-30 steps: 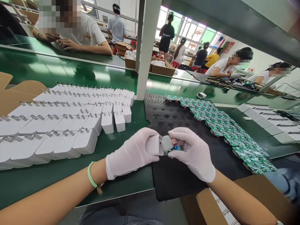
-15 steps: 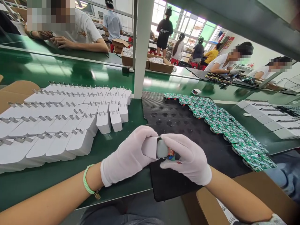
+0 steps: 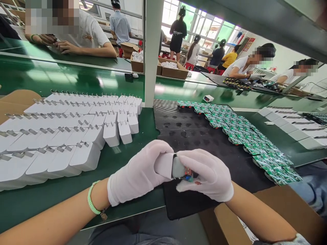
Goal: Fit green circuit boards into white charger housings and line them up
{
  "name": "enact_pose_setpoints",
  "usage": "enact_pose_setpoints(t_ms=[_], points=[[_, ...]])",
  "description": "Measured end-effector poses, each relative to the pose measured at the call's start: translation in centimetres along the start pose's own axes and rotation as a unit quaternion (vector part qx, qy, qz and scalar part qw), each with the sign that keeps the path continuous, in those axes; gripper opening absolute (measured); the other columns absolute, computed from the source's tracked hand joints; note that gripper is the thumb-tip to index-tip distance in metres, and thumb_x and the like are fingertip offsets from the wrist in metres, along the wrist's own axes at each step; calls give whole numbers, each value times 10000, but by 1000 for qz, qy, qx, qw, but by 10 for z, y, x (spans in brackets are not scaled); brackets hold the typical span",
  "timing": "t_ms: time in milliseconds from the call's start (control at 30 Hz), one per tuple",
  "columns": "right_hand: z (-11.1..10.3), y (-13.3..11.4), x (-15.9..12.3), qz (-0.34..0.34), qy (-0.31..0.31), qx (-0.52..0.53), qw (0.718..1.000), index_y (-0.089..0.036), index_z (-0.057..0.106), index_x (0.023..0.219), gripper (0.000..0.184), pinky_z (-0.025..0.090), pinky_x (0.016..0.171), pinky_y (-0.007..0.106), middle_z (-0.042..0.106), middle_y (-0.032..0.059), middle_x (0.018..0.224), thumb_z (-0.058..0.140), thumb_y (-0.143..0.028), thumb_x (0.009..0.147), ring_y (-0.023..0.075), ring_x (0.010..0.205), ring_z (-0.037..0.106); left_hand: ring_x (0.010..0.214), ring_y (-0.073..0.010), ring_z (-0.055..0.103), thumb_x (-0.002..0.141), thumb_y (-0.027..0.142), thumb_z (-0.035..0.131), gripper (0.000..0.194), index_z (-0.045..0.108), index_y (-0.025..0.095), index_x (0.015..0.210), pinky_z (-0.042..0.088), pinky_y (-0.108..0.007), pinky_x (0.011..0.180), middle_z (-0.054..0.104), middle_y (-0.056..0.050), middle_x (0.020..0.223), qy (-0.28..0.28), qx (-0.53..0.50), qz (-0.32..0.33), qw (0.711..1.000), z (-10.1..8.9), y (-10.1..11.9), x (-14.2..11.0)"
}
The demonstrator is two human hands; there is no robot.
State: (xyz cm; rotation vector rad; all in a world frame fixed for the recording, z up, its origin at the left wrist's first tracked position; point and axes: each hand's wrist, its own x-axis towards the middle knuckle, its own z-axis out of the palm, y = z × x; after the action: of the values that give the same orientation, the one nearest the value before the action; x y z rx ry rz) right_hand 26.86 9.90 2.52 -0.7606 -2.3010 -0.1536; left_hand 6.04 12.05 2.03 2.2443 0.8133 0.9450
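My left hand (image 3: 141,173), in a white glove, is closed around a white charger housing (image 3: 164,165). Its open end faces right. My gloved right hand (image 3: 208,175) grips a circuit board (image 3: 189,174) with orange and blue parts. A grey block (image 3: 178,167) on the board's left side sits at the mouth of the housing; how far it reaches inside is hidden. Both hands are above the near edge of a black mat (image 3: 176,136). To their left stand rows of white plug housings (image 3: 84,156) with metal prongs pointing up.
Green circuit boards (image 3: 237,132) lie in rows on the mat's right side. More white housings (image 3: 293,127) stand farther right. A cardboard box (image 3: 227,224) is below the table edge. A grey post (image 3: 150,54) rises ahead; a co-worker (image 3: 94,37) sits across the bench.
Both hands, with the housing and board, sit slightly lower in view. The board and housing keep nearly the same position relative to each other. The camera view has shifted a little.
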Motion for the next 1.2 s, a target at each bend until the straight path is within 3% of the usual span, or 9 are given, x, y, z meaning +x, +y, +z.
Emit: enact_pose_setpoints(t_ms=[200,367,500,567,733,800,900,1033,1200], points=[[1,0,0,-5,-16,-21,1000,-266,378,1345,501,538,645,332,689,66,932,578,-400,907,217,726,648,894,-148,568,724,197,731,363,491,233,994,504,-279,787,568,3,1008,13,10,-22,1000,0,-1,1],[11,7,-5,31,-34,-3,999,-266,306,1448,714,534,831,417,520,152,1217,490,-619,856,279,1009,576,937,-139,575,705,173,746,424,494,225,1042,502,-263,839,567,-4,1062,25,-7,-21,999,2,-1,-1],[16,9,-9,85,-61,136,985,-292,82,1522,900,486,950,443,434,153,1334,422,-722,809,296,1155,515,1006,-146,578,730,192,733,452,471,241,1095,501,-266,882,558,-12,1137,14,-21,-13,1000,2,-1,-4],[18,8,-12,138,-64,246,957,-323,76,1519,915,466,977,423,476,120,1314,471,-718,795,269,1147,536,1029,-150,577,747,195,718,442,461,249,1103,498,-272,898,555,-12,1154,10,-23,-3,1000,1,-2,-5],[15,3,-5,297,-111,504,803,-263,154,1509,936,500,896,366,593,94,1161,545,-706,783,227,1024,607,1096,-172,555,729,164,720,427,486,244,1077,481,-303,954,565,-19,1152,27,-32,31,999,-1,1,-2],[13,2,4,312,-140,542,768,-228,293,1460,909,482,901,366,582,89,1134,592,-708,749,245,1077,561,1112,-182,545,718,151,727,397,509,240,1038,480,-323,967,577,-20,1129,21,-34,32,999,-1,3,0],[12,3,14,325,-176,552,748,-184,545,1207,580,446,869,320,563,44,1024,649,-576,791,216,1015,520,1126,-196,534,683,145,756,433,531,232,1043,486,-335,962,579,-31,1129,22,-12,30,999,1,3,-1],[17,7,12,384,-177,578,698,-162,574,988,287,410,724,256,535,-2,908,693,-285,758,152,837,492,1045,-173,563,718,145,724,386,535,218,1047,505,-309,907,590,-30,1091,25,19,72,997,7,-1,-1],[19,8,10,368,-197,537,733,-160,602,971,265,418,736,266,569,-11,878,705,-213,733,155,826,515,955,-197,605,796,166,625,237,528,201,1010,525,-339,836,638,-49,1000,14,86,135,987,11,0,3]])
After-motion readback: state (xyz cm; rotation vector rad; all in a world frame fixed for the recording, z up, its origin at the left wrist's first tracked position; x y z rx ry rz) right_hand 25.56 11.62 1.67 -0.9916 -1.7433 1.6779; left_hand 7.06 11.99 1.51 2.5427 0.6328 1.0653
